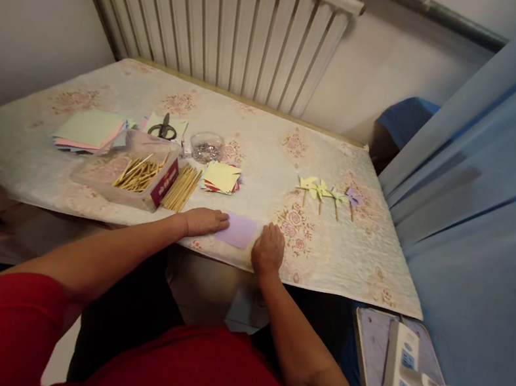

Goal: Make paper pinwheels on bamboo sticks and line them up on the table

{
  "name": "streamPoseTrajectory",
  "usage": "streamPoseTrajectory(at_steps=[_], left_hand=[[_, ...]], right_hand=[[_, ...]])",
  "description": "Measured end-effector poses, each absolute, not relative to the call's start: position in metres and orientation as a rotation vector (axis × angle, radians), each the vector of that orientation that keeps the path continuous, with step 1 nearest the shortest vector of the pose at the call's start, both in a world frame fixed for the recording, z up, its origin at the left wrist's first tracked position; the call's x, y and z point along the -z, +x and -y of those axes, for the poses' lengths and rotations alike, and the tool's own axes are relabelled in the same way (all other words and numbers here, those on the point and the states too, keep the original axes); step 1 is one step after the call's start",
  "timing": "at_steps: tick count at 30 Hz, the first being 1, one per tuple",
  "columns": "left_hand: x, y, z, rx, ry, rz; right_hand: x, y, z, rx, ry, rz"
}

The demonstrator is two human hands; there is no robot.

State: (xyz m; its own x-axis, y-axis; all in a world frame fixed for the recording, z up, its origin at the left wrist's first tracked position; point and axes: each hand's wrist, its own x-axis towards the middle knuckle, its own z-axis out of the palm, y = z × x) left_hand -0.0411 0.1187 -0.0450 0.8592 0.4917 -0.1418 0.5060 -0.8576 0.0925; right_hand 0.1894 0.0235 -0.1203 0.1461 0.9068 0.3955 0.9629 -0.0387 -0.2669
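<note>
A purple sheet of paper (pixel 238 231) lies flat on the tabletop (pixel 266 144), near the middle of its front edge, between the two hands. The left hand (pixel 205 222) is laid out flat, its fingertips resting on the paper's left side. The right hand (pixel 268 249) is just beside the paper's right side, its fingers curled under; whether they hold anything I cannot tell. Four pinwheels (pixel 329 195) lie well apart from the paper, toward the tabletop's right edge.
</note>
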Motion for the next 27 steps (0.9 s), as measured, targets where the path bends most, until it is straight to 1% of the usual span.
streamPoseTrajectory(at_steps=[3, 11, 20, 23, 27], left_hand=[[0.048, -0.037, -0.117, 0.231, 2.873, -0.759], [0.063, -0.039, -0.111, 0.055, 2.820, -0.859], [0.057, -0.029, -0.082, 0.037, 2.764, -1.102], [0.060, -0.029, -0.070, -0.054, 2.717, -1.143], [0.072, -0.028, -0.066, -0.272, 2.613, -1.180]], right_hand=[[0.119, 0.189, -0.023, 0.147, -1.971, 1.786], [0.119, 0.189, -0.023, 0.133, -1.952, 1.780], [0.124, 0.190, -0.024, 0.190, -1.918, 1.770], [0.125, 0.191, -0.024, 0.186, -1.898, 1.770], [0.129, 0.194, -0.024, 0.170, -1.865, 1.763]])
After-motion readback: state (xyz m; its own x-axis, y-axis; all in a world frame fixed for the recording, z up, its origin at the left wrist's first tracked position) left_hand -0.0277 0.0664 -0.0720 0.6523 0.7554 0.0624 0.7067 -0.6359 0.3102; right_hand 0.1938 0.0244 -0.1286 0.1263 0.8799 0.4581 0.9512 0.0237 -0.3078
